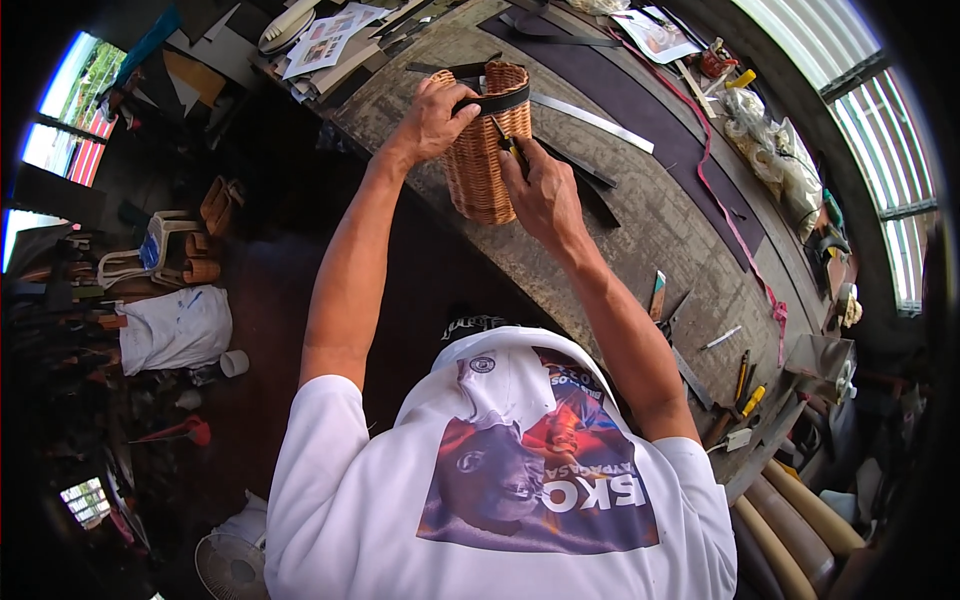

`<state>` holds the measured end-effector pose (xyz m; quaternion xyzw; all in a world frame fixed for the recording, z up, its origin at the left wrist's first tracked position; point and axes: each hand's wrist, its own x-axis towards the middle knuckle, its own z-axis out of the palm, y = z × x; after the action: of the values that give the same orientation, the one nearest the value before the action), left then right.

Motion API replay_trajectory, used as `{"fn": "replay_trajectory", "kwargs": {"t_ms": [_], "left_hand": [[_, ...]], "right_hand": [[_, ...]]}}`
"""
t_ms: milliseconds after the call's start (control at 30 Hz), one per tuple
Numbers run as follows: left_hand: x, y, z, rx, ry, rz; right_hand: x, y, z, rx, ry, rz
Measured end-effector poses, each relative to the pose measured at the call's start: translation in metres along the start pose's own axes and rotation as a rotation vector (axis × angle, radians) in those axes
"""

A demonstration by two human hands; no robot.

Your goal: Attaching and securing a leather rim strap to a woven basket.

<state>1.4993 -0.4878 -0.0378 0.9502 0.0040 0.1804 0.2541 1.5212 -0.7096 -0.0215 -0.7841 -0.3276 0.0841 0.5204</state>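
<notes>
A tall woven wicker basket (478, 180) stands near the left edge of the worktable, with a black strap (507, 101) running around its upper part. My left hand (436, 118) is closed over the basket's rim on the left, its fingers pressing the strap against the weave. In front of the basket, my right hand (545, 188) grips a slim tool with a yellow and black handle (516, 150). The tool's tip points up toward the strap's lower edge; whether it touches cannot be made out. More black strips (585, 165) lie beside the basket on the right.
On the worktable (610, 255) lie a metal ruler (600, 125), a long dark sheet (690, 170) and a pink tape (704, 150). Scissors (675, 315) and a yellow-handled tool (753, 400) sit nearer me. Papers (330, 40) are stacked at the far left; plastic bags (770, 140) line the right side.
</notes>
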Motion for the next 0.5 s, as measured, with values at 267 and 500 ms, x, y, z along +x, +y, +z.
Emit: {"fn": "replay_trajectory", "kwargs": {"t_ms": [267, 500], "left_hand": [[0.006, 0.001, 0.005, 0.033, 0.058, 0.097], [0.019, -0.006, 0.008, 0.031, 0.05, 0.092]], "right_hand": [[0.02, 0.005, 0.011, -0.086, 0.062, 0.0], [0.027, 0.006, 0.013, -0.107, 0.082, 0.034]]}}
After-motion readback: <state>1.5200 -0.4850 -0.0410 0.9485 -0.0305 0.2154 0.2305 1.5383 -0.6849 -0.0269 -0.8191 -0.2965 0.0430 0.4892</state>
